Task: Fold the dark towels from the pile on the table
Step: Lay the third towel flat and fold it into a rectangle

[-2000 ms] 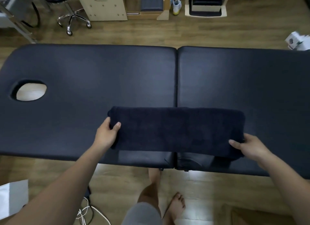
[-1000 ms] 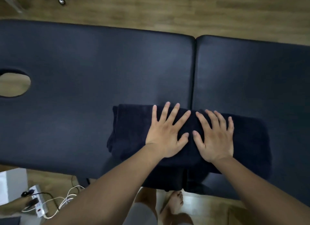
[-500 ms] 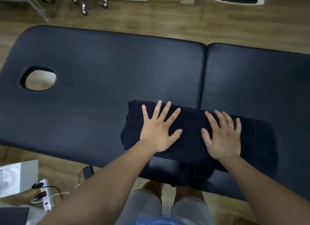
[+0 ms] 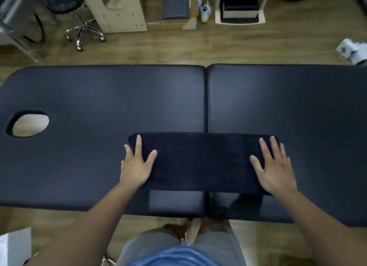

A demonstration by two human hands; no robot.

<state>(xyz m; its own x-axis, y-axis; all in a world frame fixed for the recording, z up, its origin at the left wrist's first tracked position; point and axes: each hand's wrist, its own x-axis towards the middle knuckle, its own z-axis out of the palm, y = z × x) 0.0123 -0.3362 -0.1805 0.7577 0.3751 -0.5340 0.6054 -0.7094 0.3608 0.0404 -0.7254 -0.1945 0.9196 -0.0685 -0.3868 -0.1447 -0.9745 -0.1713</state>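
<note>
Dark navy terry towel (image 4: 202,162), folded into a long band, is the only one I can see from where I stand, and no pile is in view. It lies on the broad black padded vinyl desk (image 4: 99,107), across the seam (image 4: 206,107) between the two cushions and close to the person's edge. That vinyl looks slick to me, so a push toward the body could slide the band over the edge. Something dark shows just under the towel's near edge, but I cannot tell if it is a hanging flap or a shadow. The seam could also snag the lower layer and put a ridge in it. The left hand (image 4: 136,166) lies flat on the band's left end, fingers spread and gripping nothing, with its outer fingers partly on the desk. The right hand (image 4: 275,170) lies the same way on the right end, released and palm down. Flat palms hold only the top layer, so uneven pressure might shear the layers askew, and dark cloth on dark vinyl would hide such a slip.
</note>
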